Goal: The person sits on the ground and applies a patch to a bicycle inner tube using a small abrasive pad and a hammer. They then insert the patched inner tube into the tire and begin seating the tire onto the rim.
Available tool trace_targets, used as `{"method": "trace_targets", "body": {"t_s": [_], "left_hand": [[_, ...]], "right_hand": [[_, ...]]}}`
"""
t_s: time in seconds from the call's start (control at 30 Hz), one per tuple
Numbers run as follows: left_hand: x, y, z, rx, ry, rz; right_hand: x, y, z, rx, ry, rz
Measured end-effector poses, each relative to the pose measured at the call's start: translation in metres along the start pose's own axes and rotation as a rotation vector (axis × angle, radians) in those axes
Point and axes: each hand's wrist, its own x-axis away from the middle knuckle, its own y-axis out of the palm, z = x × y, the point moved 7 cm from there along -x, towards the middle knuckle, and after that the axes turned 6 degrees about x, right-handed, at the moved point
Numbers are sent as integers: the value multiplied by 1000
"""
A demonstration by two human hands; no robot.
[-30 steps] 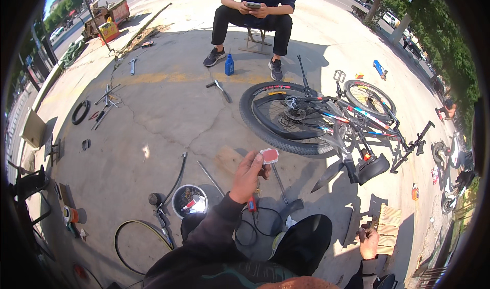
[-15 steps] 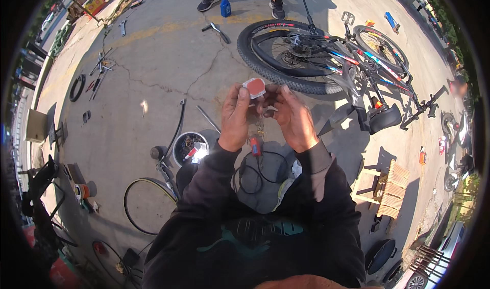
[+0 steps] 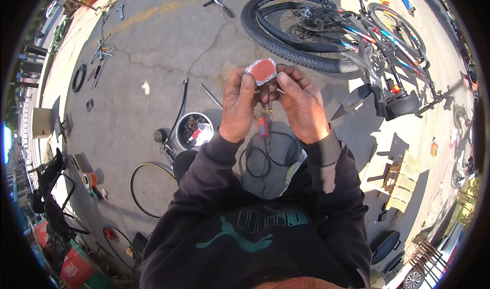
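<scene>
Bicycle (image 3: 357, 32): lies on its side toward the concrete pavement's (image 3: 168, 59) far right, both wheels on.
Inner tube (image 3: 306, 47): apparently this black loop across the near wheel, seemingly out of the tyre already.
Left hand (image 3: 238, 108): thumb and fingers pinch the patch's left edge.
Right hand (image 3: 304, 105): fingers curled, thumb gripping its right edge.
Repair patch (image 3: 263, 70): red, foil-edged, between both hands above the pavement; backing seemingly on, sticking apparently left to do.

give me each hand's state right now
Left hand: closed, holding the red patch by its left edge.
Right hand: fingers curled at the patch's right edge; whether it grips cannot be told.
</scene>
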Motion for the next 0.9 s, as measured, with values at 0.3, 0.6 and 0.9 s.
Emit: {"method": "trace_targets", "body": {"t_s": [0.3,0.6,0.9], "left_hand": [[2,2,-3,-39,-35,-17],[-3,-4,8,-26,-43,-97],[2,-2,3,128,-91,-92]], "right_hand": [[-1,-2,0,-18,60,30],[-2,0,-2,58,42,-73],[-5,-3,5,10,19,-132]]}}
